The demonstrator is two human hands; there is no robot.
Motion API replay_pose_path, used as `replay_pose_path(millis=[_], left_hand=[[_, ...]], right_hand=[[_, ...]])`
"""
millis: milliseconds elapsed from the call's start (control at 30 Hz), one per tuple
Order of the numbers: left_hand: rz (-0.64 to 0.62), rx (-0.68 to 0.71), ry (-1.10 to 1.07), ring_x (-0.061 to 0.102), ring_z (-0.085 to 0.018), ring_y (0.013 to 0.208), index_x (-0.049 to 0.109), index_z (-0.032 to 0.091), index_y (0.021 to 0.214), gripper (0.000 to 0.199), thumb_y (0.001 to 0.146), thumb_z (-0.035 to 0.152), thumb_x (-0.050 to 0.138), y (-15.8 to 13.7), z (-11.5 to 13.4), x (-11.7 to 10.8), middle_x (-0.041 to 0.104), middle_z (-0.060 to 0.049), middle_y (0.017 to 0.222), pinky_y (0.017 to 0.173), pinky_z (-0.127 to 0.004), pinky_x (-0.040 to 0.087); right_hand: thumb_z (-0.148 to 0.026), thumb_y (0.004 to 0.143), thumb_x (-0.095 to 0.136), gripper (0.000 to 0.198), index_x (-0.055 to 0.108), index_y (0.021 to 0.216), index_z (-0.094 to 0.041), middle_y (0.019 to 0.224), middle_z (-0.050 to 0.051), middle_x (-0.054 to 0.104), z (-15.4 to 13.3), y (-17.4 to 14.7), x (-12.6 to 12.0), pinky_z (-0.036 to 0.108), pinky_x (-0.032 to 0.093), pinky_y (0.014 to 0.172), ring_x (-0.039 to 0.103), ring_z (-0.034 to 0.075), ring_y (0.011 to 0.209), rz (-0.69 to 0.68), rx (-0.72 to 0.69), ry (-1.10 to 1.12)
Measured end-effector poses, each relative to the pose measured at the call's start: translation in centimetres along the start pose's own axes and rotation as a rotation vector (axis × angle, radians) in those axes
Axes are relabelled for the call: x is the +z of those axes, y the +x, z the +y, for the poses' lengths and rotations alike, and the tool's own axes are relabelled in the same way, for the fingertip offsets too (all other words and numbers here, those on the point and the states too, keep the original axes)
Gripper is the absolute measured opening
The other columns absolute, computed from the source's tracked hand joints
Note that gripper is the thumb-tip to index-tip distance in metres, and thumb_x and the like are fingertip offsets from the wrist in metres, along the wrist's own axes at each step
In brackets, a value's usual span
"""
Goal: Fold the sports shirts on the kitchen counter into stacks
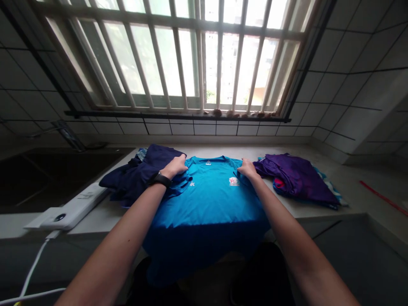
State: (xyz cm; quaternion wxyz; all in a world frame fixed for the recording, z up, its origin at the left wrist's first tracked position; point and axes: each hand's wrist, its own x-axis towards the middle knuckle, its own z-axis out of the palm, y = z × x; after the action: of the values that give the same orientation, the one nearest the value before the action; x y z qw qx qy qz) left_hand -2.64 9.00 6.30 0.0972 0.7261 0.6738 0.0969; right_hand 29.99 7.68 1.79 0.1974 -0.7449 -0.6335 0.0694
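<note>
A blue T-shirt [208,199] lies spread face up on the counter, collar toward the window, its lower part hanging over the front edge. My left hand [175,167] pinches the shirt at its left shoulder, and a dark watch band circles that wrist. At the opposite shoulder, my right hand [247,169] is closed on the fabric. Small prints show on the chest. Right beside my left hand is a pile of dark navy clothes [140,174]. A purple garment [293,176] tops another pile just right of my right hand.
A white power strip [75,208] with a plugged-in cable lies at the counter's left. Behind it is a dark sink [63,170] with a faucet [68,135]. A red strip [382,197] lies at far right. A barred window [191,63] is above the counter [255,149].
</note>
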Motion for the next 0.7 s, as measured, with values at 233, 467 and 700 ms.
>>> replay_pose_path(millis=[233,467,700], left_hand=[[-0.205,-0.069,-0.364,0.062,-0.019,0.054,0.057,0.019,0.063,0.015,0.067,0.016,0.071,0.0,0.2,-0.1,0.061,-0.002,0.054,0.051,-0.026,0.046],[-0.315,-0.073,-0.714,0.070,-0.020,0.059,0.061,0.018,0.084,0.030,0.056,0.008,0.065,-1.5,0.3,-0.8,0.068,0.000,0.065,0.057,-0.027,0.059],[-0.193,-0.037,-1.019,0.078,-0.029,0.087,0.063,0.017,0.084,0.030,0.054,0.011,0.061,-3.0,0.8,-0.8,0.076,-0.007,0.081,0.082,-0.037,0.064]], right_hand=[[0.000,0.064,0.067,0.076,0.063,0.138,-0.019,0.126,0.016,0.073,-0.2,2.5,0.0,0.039,0.054,0.100,0.067,0.035,0.123,-0.126,-0.153,0.152],[-0.001,0.059,0.065,0.045,0.075,0.101,-0.015,0.104,0.014,0.079,-1.0,2.4,0.3,0.033,0.055,0.089,0.073,0.034,0.108,-0.179,-0.063,0.283],[-0.011,0.070,0.057,0.015,0.064,0.080,-0.019,0.075,0.005,0.074,-1.1,0.8,-0.1,0.028,0.057,0.070,0.072,0.021,0.073,-0.186,0.020,0.482]])
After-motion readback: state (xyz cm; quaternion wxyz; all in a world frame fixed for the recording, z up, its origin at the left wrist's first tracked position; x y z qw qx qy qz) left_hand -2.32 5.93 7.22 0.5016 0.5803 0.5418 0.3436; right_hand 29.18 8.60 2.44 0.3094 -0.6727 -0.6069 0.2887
